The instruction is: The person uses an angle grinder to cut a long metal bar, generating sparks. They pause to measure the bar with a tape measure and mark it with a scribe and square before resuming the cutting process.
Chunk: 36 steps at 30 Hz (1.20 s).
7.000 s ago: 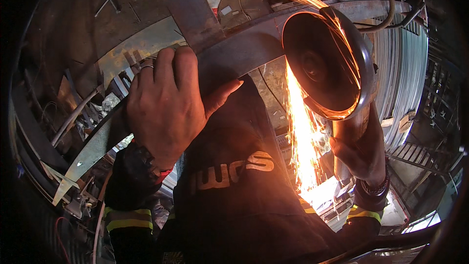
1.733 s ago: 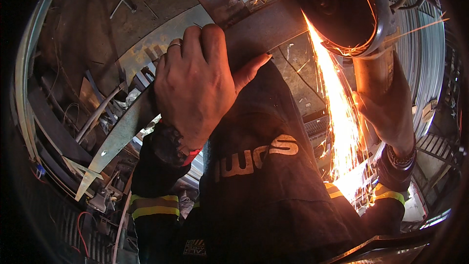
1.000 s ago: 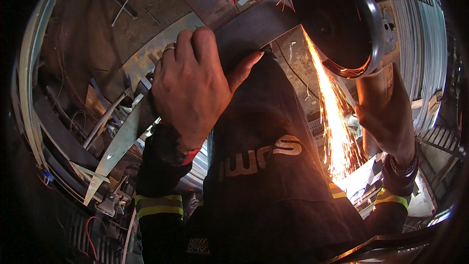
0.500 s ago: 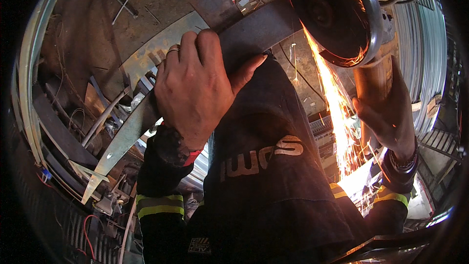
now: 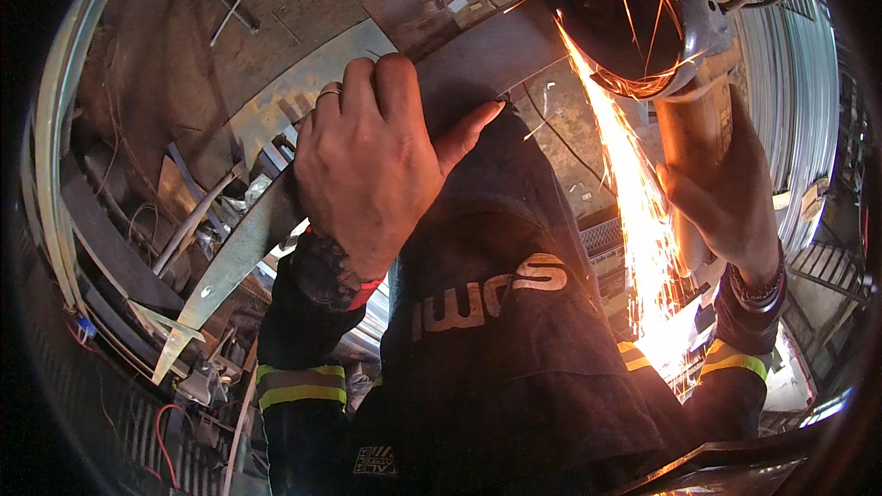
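Note:
My left hand is closed over a long flat metal strip, fingers wrapped over its far edge and thumb stretched along the near side. The strip slants from lower left up to the right. In my right hand is the body of an angle grinder. Its dark round disc meets the strip's right end. A bright stream of sparks pours down from there toward my right forearm. The exact contact edge is partly hidden by the disc and its guard.
Curved metal plates and a wide dark flat bar lie beyond my left hand. Metal scraps are piled at the left, beside long rails. A stack of pale metal strips stands at the right. A cross-shaped metal piece lies on the floor.
The grinder has shifted slightly left and up, with my right hand following. Sparks now also fly across the disc's face and at its left rim. My left hand stays nearly still.

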### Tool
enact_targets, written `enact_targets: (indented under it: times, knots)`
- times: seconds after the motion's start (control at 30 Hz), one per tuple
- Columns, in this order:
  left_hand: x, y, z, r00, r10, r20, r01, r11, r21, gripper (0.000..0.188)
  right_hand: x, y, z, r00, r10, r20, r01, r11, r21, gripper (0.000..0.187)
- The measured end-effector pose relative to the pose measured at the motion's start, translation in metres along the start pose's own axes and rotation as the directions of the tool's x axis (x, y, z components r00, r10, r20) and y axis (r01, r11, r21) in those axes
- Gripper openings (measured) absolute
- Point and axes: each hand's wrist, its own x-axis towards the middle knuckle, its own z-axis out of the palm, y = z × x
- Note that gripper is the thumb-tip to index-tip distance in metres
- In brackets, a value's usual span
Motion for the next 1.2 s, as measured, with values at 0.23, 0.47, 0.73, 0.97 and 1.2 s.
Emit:
enact_targets:
  times: [0.23,0.47,0.73,0.97,1.2]
  knots:
    - [-0.002,-0.001,0.002,1.0,0.009,-0.014,-0.009,1.0,0.02,0.067,0.0,-0.005,0.001,0.998,0.057,0.026,-0.056,0.998,-0.02,0.088]
    - [0.0,0.0,0.001,1.0,0.017,-0.011,-0.017,1.0,0.016,0.068,-0.014,-0.01,0.002,0.983,0.164,-0.085,-0.175,0.972,-0.156,0.095]
    - [0.001,-0.001,-0.001,1.0,0.008,0.009,-0.008,1.0,0.006,0.068,-0.026,0.013,0.0,0.999,0.028,-0.02,-0.029,0.999,-0.032,0.093]
    - [-0.001,-0.002,0.0,1.0,0.006,0.008,-0.005,1.0,-0.016,0.068,-0.017,-0.005,0.003,0.997,0.081,-0.02,-0.083,0.989,-0.125,0.09]
    - [0.001,0.001,-0.002,1.0,0.013,0.013,-0.013,1.0,0.015,0.067,-0.003,0.001,0.002,1.0,0.014,-0.01,-0.014,1.0,0.004,0.086]
